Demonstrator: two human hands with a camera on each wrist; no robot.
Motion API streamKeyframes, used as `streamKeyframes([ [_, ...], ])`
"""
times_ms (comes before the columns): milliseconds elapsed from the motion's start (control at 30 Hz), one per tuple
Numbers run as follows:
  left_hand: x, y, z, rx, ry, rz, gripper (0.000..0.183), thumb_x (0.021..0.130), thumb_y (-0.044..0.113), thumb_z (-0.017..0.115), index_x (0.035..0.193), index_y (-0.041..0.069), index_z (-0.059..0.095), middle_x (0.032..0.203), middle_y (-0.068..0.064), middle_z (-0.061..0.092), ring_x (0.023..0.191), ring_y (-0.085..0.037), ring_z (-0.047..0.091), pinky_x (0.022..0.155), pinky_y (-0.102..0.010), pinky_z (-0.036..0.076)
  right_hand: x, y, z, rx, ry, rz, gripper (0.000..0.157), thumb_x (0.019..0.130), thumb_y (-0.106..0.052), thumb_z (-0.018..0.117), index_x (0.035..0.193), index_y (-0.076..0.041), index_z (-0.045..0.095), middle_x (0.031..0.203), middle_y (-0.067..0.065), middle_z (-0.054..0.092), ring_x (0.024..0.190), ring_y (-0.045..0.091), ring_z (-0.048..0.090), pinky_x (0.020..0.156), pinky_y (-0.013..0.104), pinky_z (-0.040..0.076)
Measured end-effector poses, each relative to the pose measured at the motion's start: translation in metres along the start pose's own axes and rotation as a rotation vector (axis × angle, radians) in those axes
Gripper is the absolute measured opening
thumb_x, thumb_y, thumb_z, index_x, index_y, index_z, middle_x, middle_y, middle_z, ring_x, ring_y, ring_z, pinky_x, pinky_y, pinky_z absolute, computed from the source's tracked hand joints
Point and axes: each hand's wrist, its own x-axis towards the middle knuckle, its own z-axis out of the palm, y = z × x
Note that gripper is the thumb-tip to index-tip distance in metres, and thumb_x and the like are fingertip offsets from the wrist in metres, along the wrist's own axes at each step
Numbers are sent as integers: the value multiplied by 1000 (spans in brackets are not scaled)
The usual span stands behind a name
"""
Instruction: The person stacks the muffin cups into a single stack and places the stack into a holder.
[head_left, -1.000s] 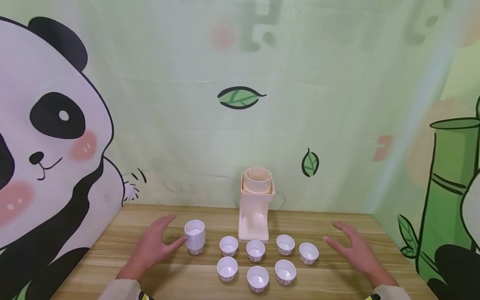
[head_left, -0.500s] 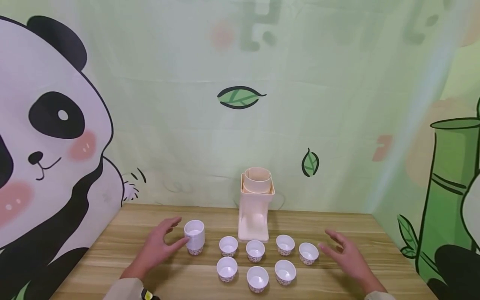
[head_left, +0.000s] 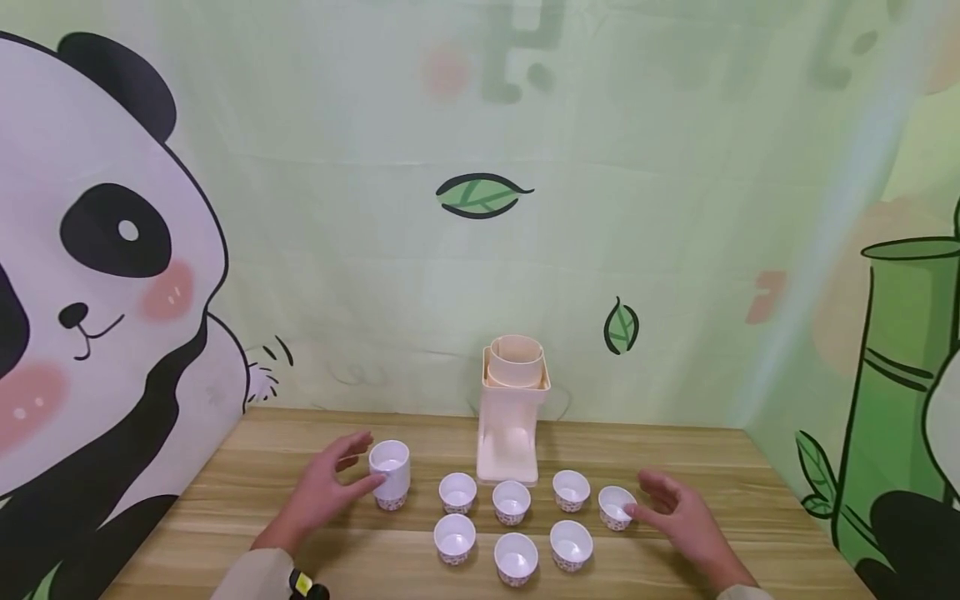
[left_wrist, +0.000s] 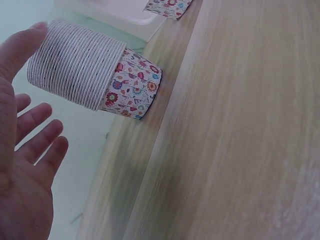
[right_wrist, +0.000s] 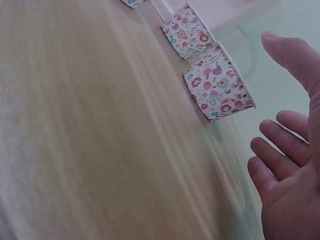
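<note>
A stack of paper cups (head_left: 393, 467) with a floral base stands at the left of the group. My left hand (head_left: 330, 485) is beside it, thumb across its near side and fingers spread at its left. In the left wrist view the thumb is at the top rims of the stack (left_wrist: 80, 62), with the other fingers apart from it. My right hand (head_left: 678, 521) reaches in at the rightmost single paper cup (head_left: 613, 502), its thumb overlapping the rim. In the right wrist view that floral cup (right_wrist: 218, 85) stands upright, with thumb and fingers spread around its mouth side.
Between the hands several single paper cups (head_left: 512, 502) stand mouth up in loose rows on the wooden table (head_left: 337, 575). Behind them rises a pale pink holder (head_left: 508, 446) with a round tube (head_left: 516, 362) in its top. A panda-print backdrop (head_left: 375, 275) closes off the back.
My right hand has moved left to the rightmost cup. My left hand has shifted slightly right, closer around the stack. The cups and the pink holder have stayed in place.
</note>
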Motion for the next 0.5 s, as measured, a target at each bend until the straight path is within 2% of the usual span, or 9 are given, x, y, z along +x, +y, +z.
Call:
streamKeyframes([
  [167, 2, 1, 2, -8, -44, -11, 72, 87, 27, 83, 145, -1, 51, 141, -23, 61, 130, -40, 58, 111, -54, 47, 1, 1, 4, 40, -2, -1, 66, 87, -12, 82, 140, 12, 51, 144, 30, 56, 136, 43, 54, 108, 36, 51],
  [367, 4, -1, 4, -32, -50, -27, 69, 88, 24, 82, 144, -2, 52, 137, -23, 63, 129, -39, 59, 112, -53, 47, 0, 2, 6, 79, -22, 12, 66, 86, -9, 83, 140, 12, 52, 144, 29, 56, 136, 38, 54, 106, 24, 51],
  [500, 6, -3, 4, -62, -59, -54, 67, 89, 24, 81, 144, 0, 52, 139, -23, 63, 130, -39, 59, 113, -53, 46, 1, 3, 6, 85, -40, 1, 69, 85, -9, 83, 141, 12, 50, 146, 30, 55, 138, 39, 51, 106, 20, 49],
])
